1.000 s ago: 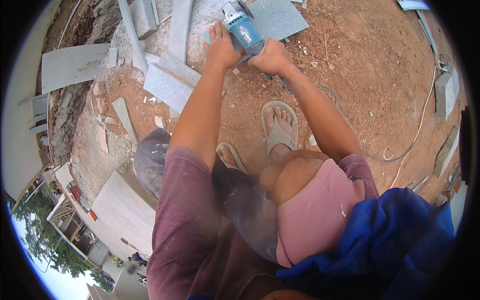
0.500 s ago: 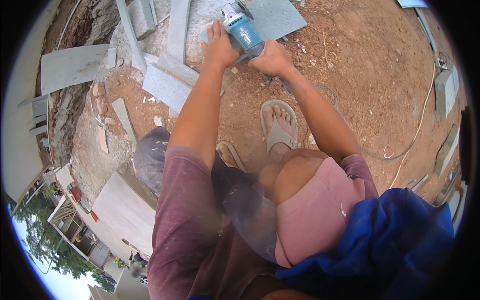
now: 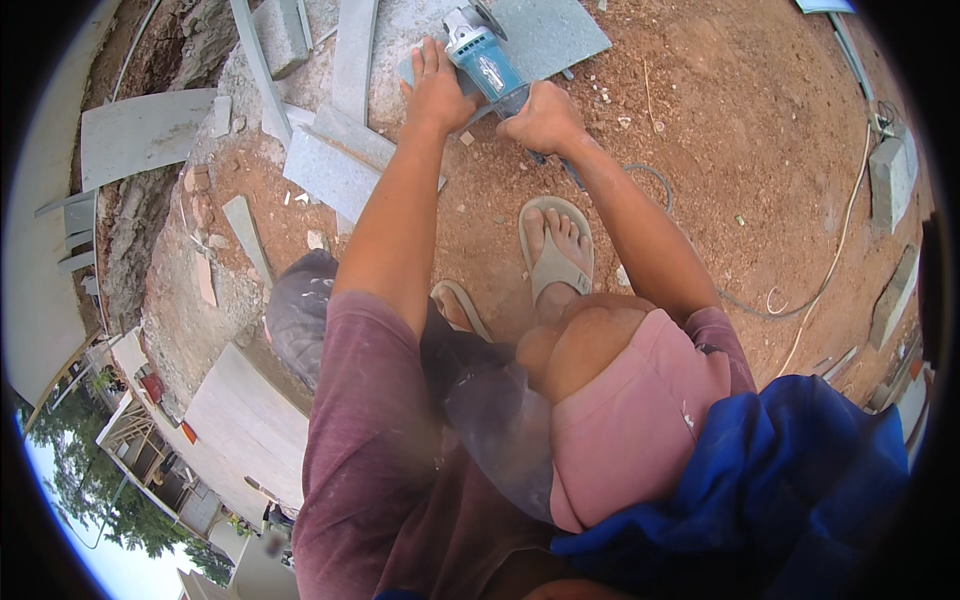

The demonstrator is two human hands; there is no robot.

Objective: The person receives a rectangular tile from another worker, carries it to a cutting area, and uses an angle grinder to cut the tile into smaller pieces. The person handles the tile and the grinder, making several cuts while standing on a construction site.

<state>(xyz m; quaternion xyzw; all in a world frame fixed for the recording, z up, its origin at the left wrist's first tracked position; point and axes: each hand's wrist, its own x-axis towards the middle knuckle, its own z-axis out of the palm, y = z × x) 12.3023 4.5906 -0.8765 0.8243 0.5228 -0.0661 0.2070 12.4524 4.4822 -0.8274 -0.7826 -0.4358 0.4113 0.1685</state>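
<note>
A teal angle grinder (image 3: 487, 63) is gripped at its rear end by my right hand (image 3: 543, 117), whose fingers wrap round the dark handle. Its disc (image 3: 486, 18) is partly in view at the top, beside a grey stone tile (image 3: 550, 36). Just left of the tool, my left hand (image 3: 437, 92) lies flat with its fingers stretched out. Under those fingertips shows the edge of a grey tile piece (image 3: 405, 70); the hand and tool hide most of it. Where the disc meets the stone cannot be made out.
Cut tile pieces (image 3: 330, 172) and long strips (image 3: 354, 60) lie left of my hands. The grinder's cable (image 3: 655, 178) runs right over the reddish dirt. A thin pale cord (image 3: 838, 262) and stone blocks (image 3: 888, 185) are at far right. My sandalled foot (image 3: 556, 245) is close below the tool.
</note>
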